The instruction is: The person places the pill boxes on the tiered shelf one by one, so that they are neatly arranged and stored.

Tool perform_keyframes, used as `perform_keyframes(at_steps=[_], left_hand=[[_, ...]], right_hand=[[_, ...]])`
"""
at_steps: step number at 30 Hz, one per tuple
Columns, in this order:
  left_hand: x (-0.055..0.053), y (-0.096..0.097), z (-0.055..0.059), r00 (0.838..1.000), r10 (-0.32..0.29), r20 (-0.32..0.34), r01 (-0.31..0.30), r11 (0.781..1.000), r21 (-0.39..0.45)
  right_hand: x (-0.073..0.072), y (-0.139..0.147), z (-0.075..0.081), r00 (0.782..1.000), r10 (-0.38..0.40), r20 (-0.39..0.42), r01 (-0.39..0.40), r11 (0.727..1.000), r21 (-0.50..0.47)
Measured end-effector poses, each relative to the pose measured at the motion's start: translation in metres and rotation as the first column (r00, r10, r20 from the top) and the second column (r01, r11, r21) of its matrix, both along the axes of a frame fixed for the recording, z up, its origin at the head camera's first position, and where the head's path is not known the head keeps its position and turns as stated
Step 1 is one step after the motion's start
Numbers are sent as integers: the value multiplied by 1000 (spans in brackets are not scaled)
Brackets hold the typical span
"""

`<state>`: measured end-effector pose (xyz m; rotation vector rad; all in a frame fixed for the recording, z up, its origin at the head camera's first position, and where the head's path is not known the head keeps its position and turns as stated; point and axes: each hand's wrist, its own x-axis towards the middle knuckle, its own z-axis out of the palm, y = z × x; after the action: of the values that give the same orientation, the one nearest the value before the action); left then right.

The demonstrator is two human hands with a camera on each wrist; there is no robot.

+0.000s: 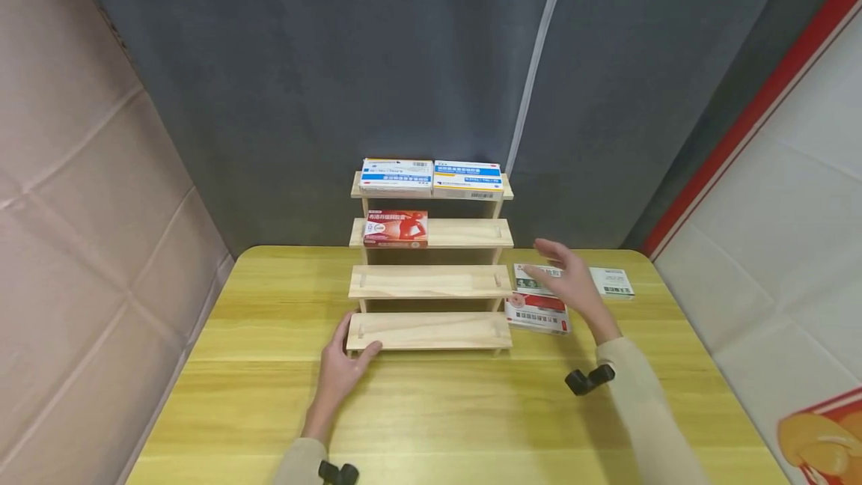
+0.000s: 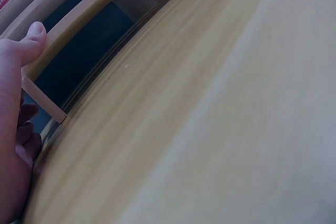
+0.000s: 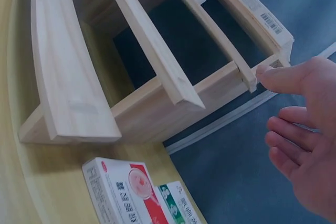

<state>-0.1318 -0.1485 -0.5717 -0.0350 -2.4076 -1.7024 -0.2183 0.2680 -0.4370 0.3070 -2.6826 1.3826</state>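
A four-tier wooden step rack (image 1: 431, 328) stands on the table. My left hand (image 1: 342, 367) grips the left end of its lowest tier, thumb over the front edge and fingers round the side. In the left wrist view, the thumb (image 2: 34, 43) presses on that board. My right hand (image 1: 571, 283) hovers right of the rack with fingers loosely extended and holds nothing. Below it lie a red-and-white medicine box (image 1: 537, 314) and a green-and-white medicine box (image 1: 528, 279), partly hidden by the hand. A red medicine box (image 1: 396, 229) sits on the second tier from the top, at its left.
Two blue-and-white medicine boxes (image 1: 397, 175) fill the top tier side by side. Another white-and-green box (image 1: 611, 282) lies at the table's back right. Behind the table (image 1: 431, 418) hangs a grey curtain (image 1: 303, 96), with partitions at both sides.
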Motion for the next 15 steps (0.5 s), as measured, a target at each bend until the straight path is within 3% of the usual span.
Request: perform_keyframes(at_steps=[7, 15], left_hand=[[10, 4, 29, 1000, -9, 17, 9, 1000, -27], [10, 4, 30, 1000, -14, 13, 14, 1000, -18]], right_hand=[[6, 12, -13, 1000, 0, 31, -1, 1000, 24], [14, 22, -26, 999, -13, 34, 13, 1000, 25]])
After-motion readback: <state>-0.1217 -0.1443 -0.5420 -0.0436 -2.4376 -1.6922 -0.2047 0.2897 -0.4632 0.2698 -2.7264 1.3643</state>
